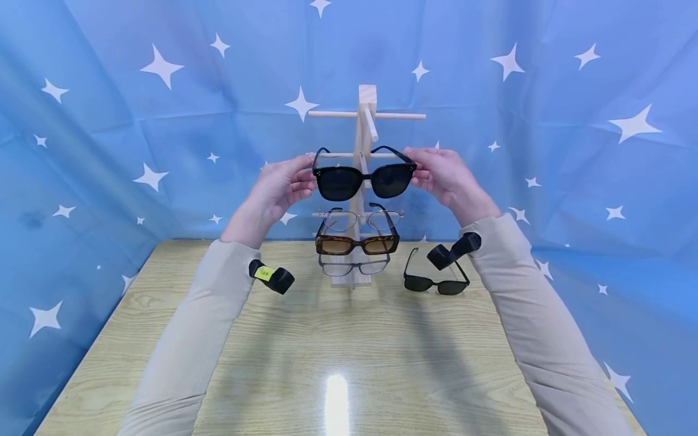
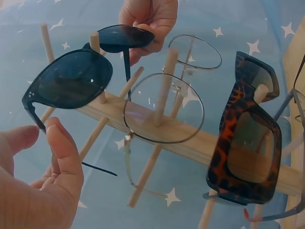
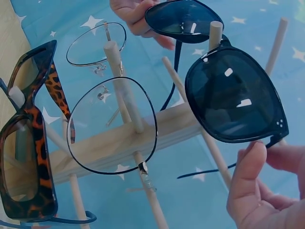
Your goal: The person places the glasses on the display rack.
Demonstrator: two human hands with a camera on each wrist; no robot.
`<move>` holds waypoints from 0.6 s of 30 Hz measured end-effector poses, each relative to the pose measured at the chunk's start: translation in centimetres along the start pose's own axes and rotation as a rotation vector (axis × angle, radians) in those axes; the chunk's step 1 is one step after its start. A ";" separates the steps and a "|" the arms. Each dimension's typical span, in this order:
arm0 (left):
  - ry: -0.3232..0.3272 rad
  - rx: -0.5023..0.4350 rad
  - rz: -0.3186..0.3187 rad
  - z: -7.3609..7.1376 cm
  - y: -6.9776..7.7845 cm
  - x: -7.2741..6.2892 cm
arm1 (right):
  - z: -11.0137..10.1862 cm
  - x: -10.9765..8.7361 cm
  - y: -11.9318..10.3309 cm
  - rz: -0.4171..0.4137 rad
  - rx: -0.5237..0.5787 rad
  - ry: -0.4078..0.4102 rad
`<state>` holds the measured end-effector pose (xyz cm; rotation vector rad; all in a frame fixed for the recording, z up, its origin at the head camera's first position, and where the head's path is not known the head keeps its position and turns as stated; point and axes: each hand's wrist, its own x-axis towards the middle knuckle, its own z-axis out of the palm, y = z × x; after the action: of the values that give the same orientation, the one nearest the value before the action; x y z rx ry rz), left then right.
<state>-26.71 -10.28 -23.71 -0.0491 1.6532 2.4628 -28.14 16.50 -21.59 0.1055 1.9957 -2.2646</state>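
Black sunglasses [image 1: 338,183] with large dark lenses sit at the second level of a wooden eyewear stand [image 1: 368,95], temples pointing back. In the left wrist view, my left hand [image 2: 52,167] pinches them near one hinge between thumb and finger. My right hand [image 3: 267,186] pinches the opposite hinge end in the right wrist view. A peg tip shows at the bridge between the lenses. Just below hang thin wire-rimmed glasses [image 3: 155,119], then tortoiseshell sunglasses [image 2: 217,167] with brown lenses. Clear glasses with a grey frame [image 1: 354,266] hang lowest.
Another pair of black sunglasses [image 1: 418,283] lies on the wooden table [image 1: 349,339], right of the stand's base. The top crossbar [image 1: 332,114] holds no glasses. A blue curtain [image 1: 229,91] with white stars hangs behind and at both sides.
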 end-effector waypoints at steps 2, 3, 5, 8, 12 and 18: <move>-0.003 0.008 -0.008 -0.2 -0.1 0.0 | 0.0 -0.1 0.1 -0.001 -0.009 0.004; -0.009 0.010 -0.008 -0.3 -0.2 -0.1 | -0.1 -0.2 0.2 -0.003 -0.011 0.004; -0.018 0.020 -0.005 -0.6 -0.4 -0.2 | -0.3 -0.3 0.5 -0.008 -0.005 -0.003; -0.025 0.061 0.010 -1.0 -0.8 -0.5 | -0.8 -0.7 1.0 -0.022 0.018 -0.031; -0.025 0.100 0.033 -1.4 -1.2 -1.1 | -1.5 -1.4 1.7 -0.039 0.017 -0.072; -0.055 0.137 0.096 -1.4 -1.8 -2.3 | -2.7 -2.4 2.8 -0.053 -0.012 -0.101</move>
<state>-24.23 -11.21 -25.62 0.1170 1.8358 2.3876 -25.47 18.97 -24.34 -0.0622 1.9838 -2.2409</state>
